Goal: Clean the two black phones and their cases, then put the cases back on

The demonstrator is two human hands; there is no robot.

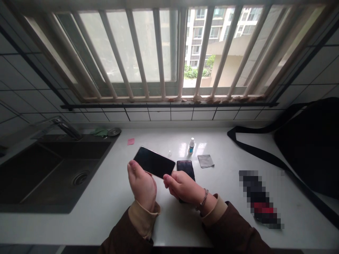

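Between my two hands is a smartphone [154, 162] with a dark screen facing up, tilted and raised over the white counter. My left hand [141, 183] is closed round its left end, thumb on the near edge. At the right end, my right hand [185, 187] pinches the lower corner. A second dark phone [185, 168] lies on the counter, partly covered by my right hand. Behind it stands a small white bottle [191, 146] with a blue label. A folded grey cloth [206, 161] lies to the right of the bottle.
A dark sink [79, 148] with a faucet [66, 127] is set into the counter [106, 225] at the left. A pink paper square [130, 141] lies near the back. On the right are a black bag [309, 141] with a strap and a pixelated dark object [261, 201]. A barred window is behind.
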